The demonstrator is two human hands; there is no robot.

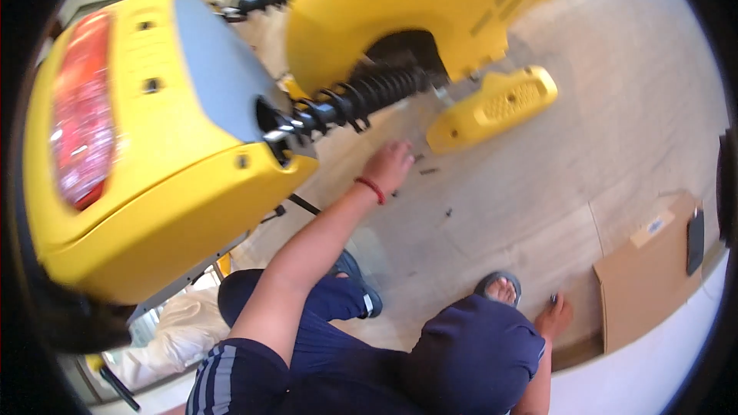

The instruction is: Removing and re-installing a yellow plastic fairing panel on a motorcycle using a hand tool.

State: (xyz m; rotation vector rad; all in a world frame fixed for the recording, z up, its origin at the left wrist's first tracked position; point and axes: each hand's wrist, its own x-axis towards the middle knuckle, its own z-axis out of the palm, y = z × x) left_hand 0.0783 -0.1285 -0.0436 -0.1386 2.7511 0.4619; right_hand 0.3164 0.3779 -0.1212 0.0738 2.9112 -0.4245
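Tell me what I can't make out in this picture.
All in the head view:
Left hand: blurred, so whether it holds anything is unclear.
Dark thing at the right hand: too small to identify.
Dark bits near the left hand: too small and blurred to name.
Yellow shell: cut off by the top edge.
Right forearm: partly hidden by the knee.
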